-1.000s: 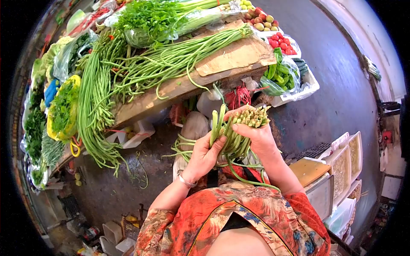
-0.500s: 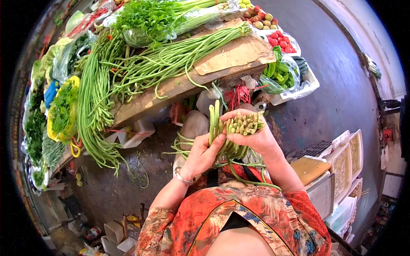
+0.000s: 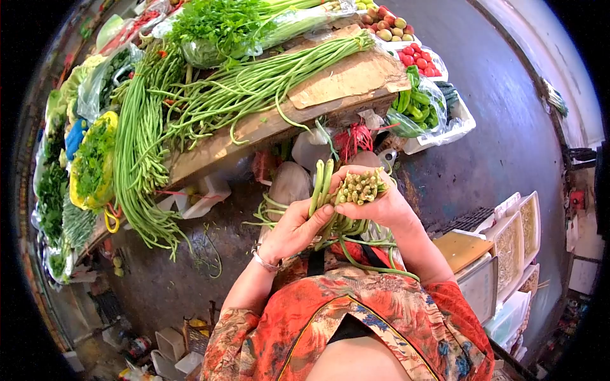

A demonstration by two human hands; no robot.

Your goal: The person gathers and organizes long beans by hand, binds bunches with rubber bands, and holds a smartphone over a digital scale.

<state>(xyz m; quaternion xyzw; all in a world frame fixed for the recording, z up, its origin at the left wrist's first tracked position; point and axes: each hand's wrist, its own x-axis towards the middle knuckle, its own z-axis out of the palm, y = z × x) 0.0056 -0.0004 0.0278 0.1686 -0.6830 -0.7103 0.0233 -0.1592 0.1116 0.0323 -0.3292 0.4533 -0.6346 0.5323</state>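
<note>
Holding long green beans in two bare hands, the person works above the lap, as seen from where I stand; head view, the only one. Right hand point(image 3: 384, 203): fingers wrapped around the bean bunch point(image 3: 361, 188), thumb laid across its near side, a closed grip with no gap at the palm that I can make out. The cut ends sit packed together and face up, roughly level. Left hand point(image 3: 293, 230): thumb and fingers closed on a few bean stalks point(image 3: 321, 181), which stand upright just beside the bunch, their tips somewhat higher. Lower lengths of bean hang beneath both hands; one long bean point(image 3: 381, 270) curves over the patterned garment point(image 3: 279, 324). Step in hand, my judgement: the few stalks are being handled against the larger bunch, ends side by side. Any shift of those stalks would call for a light pinch on the left and a firm, even wrap on the right, since a slack hold could let the ends slip out of line. Beyond the hands, more long beans point(image 3: 248, 92) lie across the wooden bench point(image 3: 216, 147), beside a brown cardboard sheet point(image 3: 346, 82). How hard either hand squeezes: cannot tell.
</note>
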